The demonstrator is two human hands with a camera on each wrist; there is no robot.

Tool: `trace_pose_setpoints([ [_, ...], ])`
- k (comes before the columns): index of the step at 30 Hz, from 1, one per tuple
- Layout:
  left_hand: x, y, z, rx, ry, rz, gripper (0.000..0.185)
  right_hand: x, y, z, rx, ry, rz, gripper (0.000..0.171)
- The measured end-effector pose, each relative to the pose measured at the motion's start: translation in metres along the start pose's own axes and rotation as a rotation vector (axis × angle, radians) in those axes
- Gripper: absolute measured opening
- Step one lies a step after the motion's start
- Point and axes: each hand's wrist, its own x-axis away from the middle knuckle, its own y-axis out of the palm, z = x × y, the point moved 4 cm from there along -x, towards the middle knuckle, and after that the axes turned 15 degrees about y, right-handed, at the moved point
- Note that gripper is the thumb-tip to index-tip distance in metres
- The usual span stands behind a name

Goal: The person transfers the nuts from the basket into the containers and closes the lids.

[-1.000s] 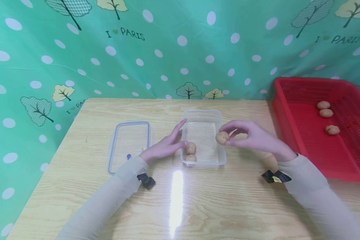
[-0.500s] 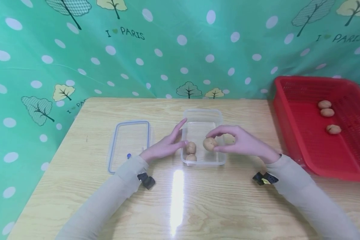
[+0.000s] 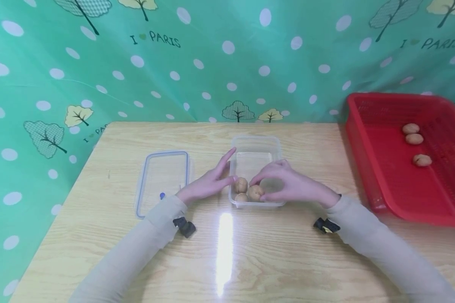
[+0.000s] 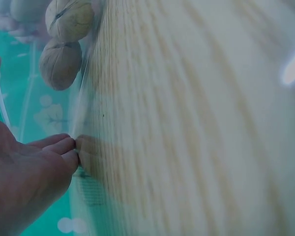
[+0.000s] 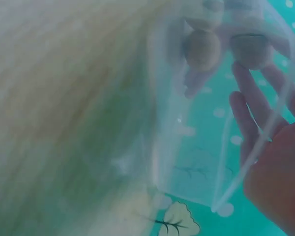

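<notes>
In the head view, my right hand (image 3: 288, 185) pinches a walnut (image 3: 255, 193) between thumb and fingers, low inside a clear plastic container (image 3: 255, 145). The right wrist view shows the same walnut (image 5: 250, 51) at the fingertips through the clear wall. Beside it, two more walnuts sit in the container's near left corner, one walnut (image 3: 240, 185) behind the other. My left hand (image 3: 210, 183) rests at the left wall, its fingers extended along the outside and the thumb at the rim. Through that wall, the left wrist view shows a walnut (image 4: 60, 64).
A lid (image 3: 164, 172) with a blue seal lies left of the container, partly behind the left forearm. At the right stands a red basket (image 3: 379, 168) with three walnuts (image 3: 422, 160) inside. A green dotted curtain (image 3: 197, 50) hangs behind the wooden table (image 3: 280, 261).
My right hand has carried the walnut left from the container's right rim and down inside, next to the other two. The left hand has stayed in place.
</notes>
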Motion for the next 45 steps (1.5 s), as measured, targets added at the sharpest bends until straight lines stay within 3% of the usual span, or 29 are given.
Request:
trace_pose_setpoints([
  [12, 0.002, -0.004, 0.003, -0.002, -0.012, 0.02, 0.078, -0.008, 0.006, -0.009, 0.241, 0.038, -0.033, 0.032],
  [20, 0.001, -0.004, 0.001, -0.002, 0.01, 0.021, 0.078, -0.008, 0.006, -0.011, 0.27, 0.058, -0.031, 0.031],
  [24, -0.001, -0.003, 0.001, 0.003, 0.012, 0.016, 0.079, -0.006, 0.004, -0.007, 0.203, 0.048, -0.023, 0.03],
  [30, 0.0, -0.001, 0.0, -0.006, 0.015, 0.014, 0.078, 0.0, -0.005, -0.001, -0.053, 0.067, 0.003, 0.029],
  [34, 0.0, 0.001, -0.001, -0.01, 0.01, 0.006, 0.078, 0.005, -0.017, 0.001, -0.16, 0.099, 0.058, 0.031],
  [39, 0.001, 0.001, 0.0, -0.016, 0.002, 0.005, 0.078, 0.013, -0.036, 0.007, -0.194, 0.152, 0.165, 0.029],
  [45, 0.001, 0.001, 0.001, -0.023, 0.006, 0.002, 0.077, 0.024, -0.047, 0.013, -0.182, 0.229, 0.204, 0.023],
])
